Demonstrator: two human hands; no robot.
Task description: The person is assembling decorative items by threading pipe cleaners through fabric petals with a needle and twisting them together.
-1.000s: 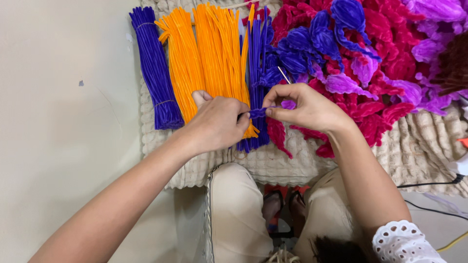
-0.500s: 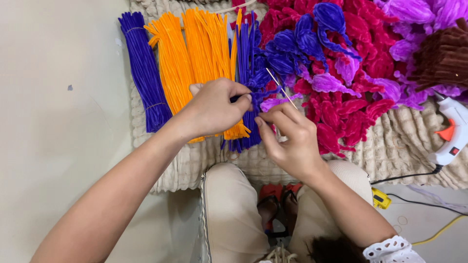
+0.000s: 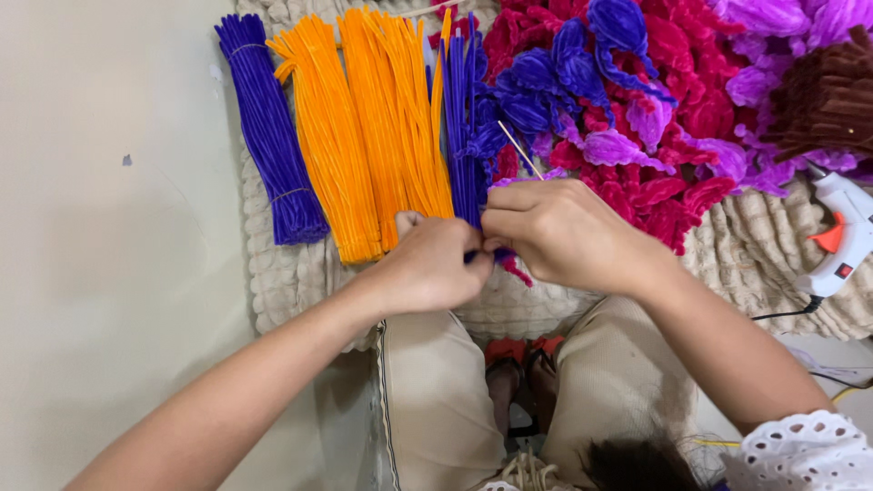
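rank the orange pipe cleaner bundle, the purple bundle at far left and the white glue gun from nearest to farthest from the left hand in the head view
1. Orange pipe cleaner bundle: just above the left hand.
2. Purple bundle: farther up and to the left, at the mat's edge.
3. White glue gun: far right, beyond the right hand.

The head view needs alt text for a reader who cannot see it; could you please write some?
Two bare hands, left hand and right hand, meet over a beige mat, pinching a blue pipe cleaner and a thin stick. Behind lie purple bundles, orange bundles and chenille flowers; a glue gun lies right.
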